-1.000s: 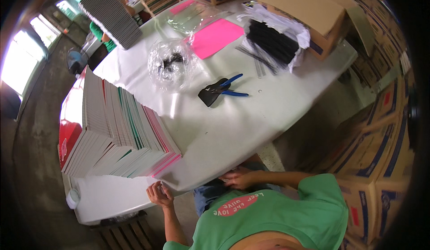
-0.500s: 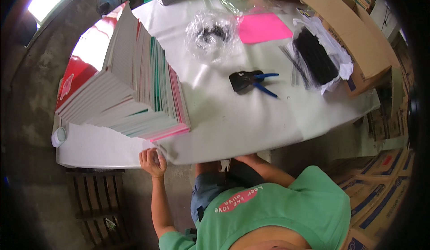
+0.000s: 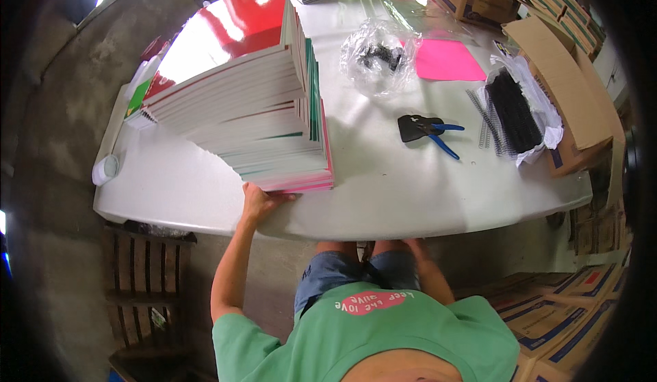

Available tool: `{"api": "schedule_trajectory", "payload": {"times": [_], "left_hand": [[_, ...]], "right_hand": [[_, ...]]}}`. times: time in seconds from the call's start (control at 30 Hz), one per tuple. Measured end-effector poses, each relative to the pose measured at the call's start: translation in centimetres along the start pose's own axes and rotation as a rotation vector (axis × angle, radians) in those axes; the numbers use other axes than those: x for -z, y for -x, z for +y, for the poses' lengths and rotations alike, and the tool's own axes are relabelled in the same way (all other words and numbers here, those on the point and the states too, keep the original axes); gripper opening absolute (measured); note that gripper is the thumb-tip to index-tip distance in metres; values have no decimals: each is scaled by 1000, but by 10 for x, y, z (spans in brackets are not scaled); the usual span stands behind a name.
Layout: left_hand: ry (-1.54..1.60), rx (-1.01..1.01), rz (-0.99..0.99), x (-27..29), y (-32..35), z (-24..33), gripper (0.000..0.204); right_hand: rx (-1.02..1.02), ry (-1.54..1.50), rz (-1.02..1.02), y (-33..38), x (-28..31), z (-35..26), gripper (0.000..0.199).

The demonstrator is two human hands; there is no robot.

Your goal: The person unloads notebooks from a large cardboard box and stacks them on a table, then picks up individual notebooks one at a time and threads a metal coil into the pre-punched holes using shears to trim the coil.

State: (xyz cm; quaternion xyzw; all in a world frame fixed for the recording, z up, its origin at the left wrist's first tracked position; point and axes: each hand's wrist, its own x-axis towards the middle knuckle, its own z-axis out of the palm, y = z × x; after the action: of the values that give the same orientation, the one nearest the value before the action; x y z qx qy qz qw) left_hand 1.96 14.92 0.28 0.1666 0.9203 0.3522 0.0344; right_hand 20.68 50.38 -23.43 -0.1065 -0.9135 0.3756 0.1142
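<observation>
A white table (image 3: 383, 207) is filling the room's middle, its edge hiding the right hand, whose state I cannot tell. The left hand (image 3: 263, 205), curled at the table edge a moment ago, is now stretching its fingers open against the book stack's (image 3: 263, 118) near bottom corner, making contact. Blue-handled pliers (image 3: 430, 132) are lying farther right.

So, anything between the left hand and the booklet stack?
Nothing visible. The left hand is right at the near bottom edge of the booklet stack; contact is unclear. The blue-handled tool lies off to the right.
</observation>
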Motion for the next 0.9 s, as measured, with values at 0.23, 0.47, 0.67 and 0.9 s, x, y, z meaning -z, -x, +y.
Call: {"api": "schedule_trajectory", "payload": {"times": [0.23,0.47,0.67,0.9], "left_hand": [[190,-112,33,-4,-4,5,36],[177,-79,29,-8,-21,11,34],[121,-127,52,-20,-63,26,36],[-43,-167,118,-34,-84,30,49]], "right_hand": [[-239,121,-787,46,115,-1,55],[-5,-151,-261,-47,294,-141,30],[-209,416,409,-224,301,-74,49],[-512,684,362,-272,278,-48,39]]}}
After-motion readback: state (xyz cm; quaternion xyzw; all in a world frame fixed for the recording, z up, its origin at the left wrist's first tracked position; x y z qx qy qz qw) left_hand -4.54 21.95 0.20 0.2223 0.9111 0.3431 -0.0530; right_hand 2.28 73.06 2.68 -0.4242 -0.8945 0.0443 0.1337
